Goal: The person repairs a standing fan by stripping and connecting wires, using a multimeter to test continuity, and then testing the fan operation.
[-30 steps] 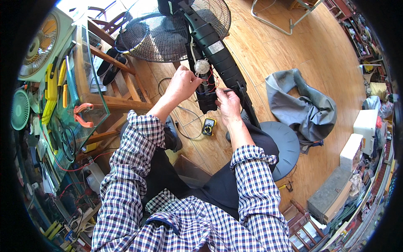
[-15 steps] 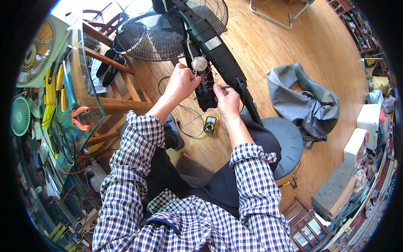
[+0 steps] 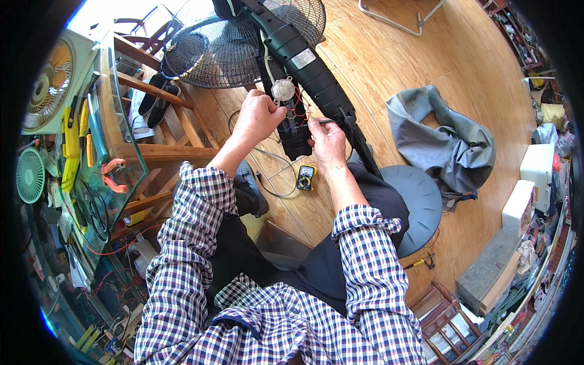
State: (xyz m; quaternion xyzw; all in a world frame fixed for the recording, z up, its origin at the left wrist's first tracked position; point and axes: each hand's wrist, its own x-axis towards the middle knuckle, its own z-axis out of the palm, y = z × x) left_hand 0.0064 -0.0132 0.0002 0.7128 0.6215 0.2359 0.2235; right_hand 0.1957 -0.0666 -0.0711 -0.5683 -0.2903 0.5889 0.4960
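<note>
A standing fan lies tilted in front of me, with its dark stand (image 3: 307,79), wire cage (image 3: 204,61) and an opened housing holding a white round part (image 3: 282,89) and thin red wires (image 3: 299,103). My left hand (image 3: 258,115) is closed in a pinch at the thin wires just below the white part. My right hand (image 3: 325,140) is closed on a thin dark object (image 3: 325,122) beside the wires; what it is exactly is too small to tell. On the floor below, a yellow-and-black multimeter (image 3: 305,177) lies by a dark cable.
A glass-topped wooden table (image 3: 131,152) at my left holds tools and an orange clamp (image 3: 114,176). A grey cover (image 3: 438,140) and round fan base (image 3: 410,210) lie at my right. A white box (image 3: 535,170) stands among clutter along the right edge. Shoes (image 3: 158,100) sit under the table.
The fan and both hands appear slightly further up and left in the picture. My fingers stay at the same wires, with only small shifts in their grip.
</note>
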